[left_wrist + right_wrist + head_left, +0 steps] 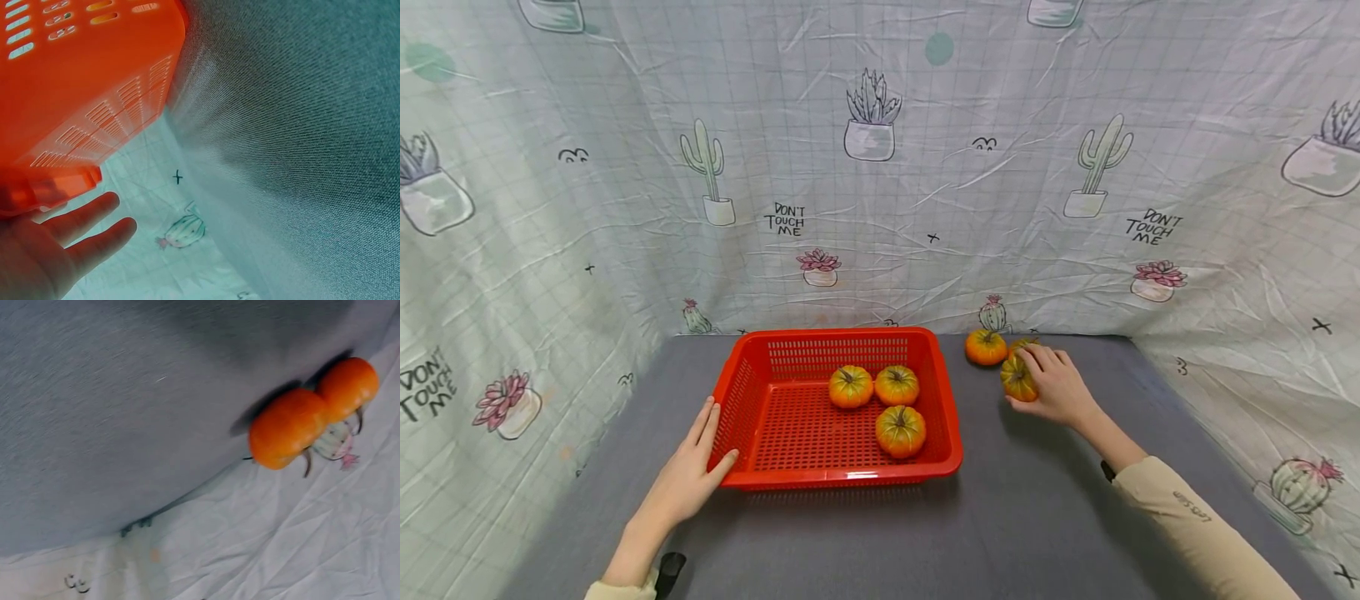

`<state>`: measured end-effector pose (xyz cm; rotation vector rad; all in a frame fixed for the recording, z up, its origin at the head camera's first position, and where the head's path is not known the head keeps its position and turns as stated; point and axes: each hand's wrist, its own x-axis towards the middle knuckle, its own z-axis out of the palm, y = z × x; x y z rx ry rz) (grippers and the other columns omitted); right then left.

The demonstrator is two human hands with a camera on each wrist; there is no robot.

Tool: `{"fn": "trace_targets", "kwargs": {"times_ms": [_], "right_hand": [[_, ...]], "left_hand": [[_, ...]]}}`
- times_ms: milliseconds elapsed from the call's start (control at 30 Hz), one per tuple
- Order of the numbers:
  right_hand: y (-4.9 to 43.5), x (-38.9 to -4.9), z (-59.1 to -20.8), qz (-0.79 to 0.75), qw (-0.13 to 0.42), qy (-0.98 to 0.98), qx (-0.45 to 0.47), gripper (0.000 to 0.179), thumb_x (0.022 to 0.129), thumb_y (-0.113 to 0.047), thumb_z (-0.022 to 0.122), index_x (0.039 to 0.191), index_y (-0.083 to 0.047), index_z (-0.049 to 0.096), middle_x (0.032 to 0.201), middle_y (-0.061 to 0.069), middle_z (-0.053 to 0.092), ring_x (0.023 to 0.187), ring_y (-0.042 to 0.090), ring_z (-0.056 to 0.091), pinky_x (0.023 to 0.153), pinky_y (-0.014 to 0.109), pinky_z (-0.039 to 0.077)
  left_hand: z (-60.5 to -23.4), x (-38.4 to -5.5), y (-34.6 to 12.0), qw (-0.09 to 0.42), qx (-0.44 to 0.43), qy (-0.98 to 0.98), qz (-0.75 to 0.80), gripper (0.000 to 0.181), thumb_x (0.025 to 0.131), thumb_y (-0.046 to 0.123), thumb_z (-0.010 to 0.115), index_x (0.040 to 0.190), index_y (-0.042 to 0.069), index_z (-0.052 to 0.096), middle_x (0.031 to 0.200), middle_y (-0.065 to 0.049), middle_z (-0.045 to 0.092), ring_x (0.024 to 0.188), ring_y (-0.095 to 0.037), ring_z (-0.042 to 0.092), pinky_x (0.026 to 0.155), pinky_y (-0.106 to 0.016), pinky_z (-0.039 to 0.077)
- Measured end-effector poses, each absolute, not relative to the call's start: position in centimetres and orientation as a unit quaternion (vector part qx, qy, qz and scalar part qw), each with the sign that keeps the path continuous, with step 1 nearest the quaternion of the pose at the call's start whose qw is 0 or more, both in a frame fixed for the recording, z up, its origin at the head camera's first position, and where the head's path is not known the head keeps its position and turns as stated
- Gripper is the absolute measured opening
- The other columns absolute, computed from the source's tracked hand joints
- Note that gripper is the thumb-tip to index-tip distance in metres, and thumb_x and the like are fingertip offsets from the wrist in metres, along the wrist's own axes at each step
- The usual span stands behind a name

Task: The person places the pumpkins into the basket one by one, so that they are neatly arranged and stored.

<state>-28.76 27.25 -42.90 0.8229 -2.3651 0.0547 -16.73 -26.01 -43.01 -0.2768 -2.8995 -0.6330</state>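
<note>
- Grey, fabric-textured counter (1015,525).
- Pale, creased cloth backdrop (962,192), faintly gridded, rising behind the counter's back edge and along its left and right edges.
- Printed on the cloth: potted cacti (1099,162), pink succulents (1157,279), "DON'T TOUCH ME" lettering (788,220), green dots (939,49).
- Soft, diffuse light; blurred shadows (917,508) near the counter's front edge.
</note>
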Motion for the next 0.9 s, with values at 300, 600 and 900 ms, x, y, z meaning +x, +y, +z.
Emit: {"fn": "trace_targets", "kwargs": {"times_ms": [300, 600, 900], "right_hand": [[24.6, -28.7, -42.0, 0.046, 0.337, -0.872, 0.351, 0.07, 0.061, -0.046, 0.067, 0.111, 0.001, 0.054, 0.106, 0.02, 0.054, 0.093, 0.034, 0.051, 0.077, 0.049, 0.041], [22.5, -28.9, -40.7, 0.055, 0.342, -0.859, 0.378, 0.07, 0.066, -0.052, 0.062, 0.113, -0.001, 0.054, 0.109, 0.017, 0.054, 0.099, 0.029, 0.05, 0.081, 0.045, 0.04], [20.2, -28.9, -38.8, 0.068, 0.337, -0.849, 0.402, 0.071, 0.063, -0.05, 0.068, 0.114, -0.003, 0.054, 0.111, 0.013, 0.054, 0.098, 0.027, 0.051, 0.08, 0.044, 0.04]], "left_hand": [[-43.3, -16.6, -26.1, 0.081, -0.091, -0.97, -0.211, 0.074, 0.088, 0.031, 0.051, 0.143, 0.001, 0.01, 0.15, -0.017, 0.009, 0.127, -0.043, 0.03, 0.092, -0.058, 0.035], [-43.3, -16.6, -26.0, 0.085, -0.091, -0.97, -0.21, 0.075, 0.088, 0.03, 0.052, 0.143, 0.001, 0.011, 0.149, -0.017, 0.01, 0.127, -0.042, 0.03, 0.092, -0.058, 0.035], [-43.3, -16.7, -26.1, 0.091, -0.095, -0.969, -0.21, 0.074, 0.088, 0.03, 0.051, 0.143, 0.0, 0.011, 0.15, -0.017, 0.01, 0.127, -0.042, 0.03, 0.093, -0.057, 0.035]]}}
